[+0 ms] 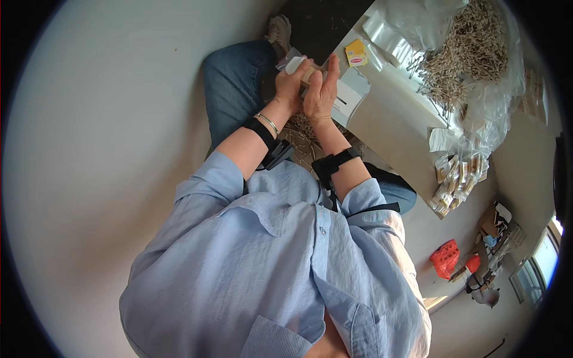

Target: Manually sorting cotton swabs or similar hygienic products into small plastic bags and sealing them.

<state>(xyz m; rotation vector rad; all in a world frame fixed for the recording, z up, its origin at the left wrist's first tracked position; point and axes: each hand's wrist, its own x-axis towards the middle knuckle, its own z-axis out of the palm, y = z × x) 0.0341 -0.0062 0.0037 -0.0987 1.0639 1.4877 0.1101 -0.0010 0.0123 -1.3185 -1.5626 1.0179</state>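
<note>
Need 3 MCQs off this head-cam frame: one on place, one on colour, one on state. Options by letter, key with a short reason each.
1. Where is the big loose heap of small pale wooden pieces?
A. far end of the long tan table
B. on the person's lap
C. on the floor by the red bag

2. What colour is the small flat packet on the table near the hands?
A. green
B. yellow
C. black

3. How do the left hand and right hand stand?
A. flat on the table
B. hanging apart at the sides
C. raised together, closed around a small clear plastic bag

Key: 1 A, the heap lies on clear plastic at the table's far end. 2 B, it is yellow with a red patch. 3 C, both hands meet at the bag.
</note>
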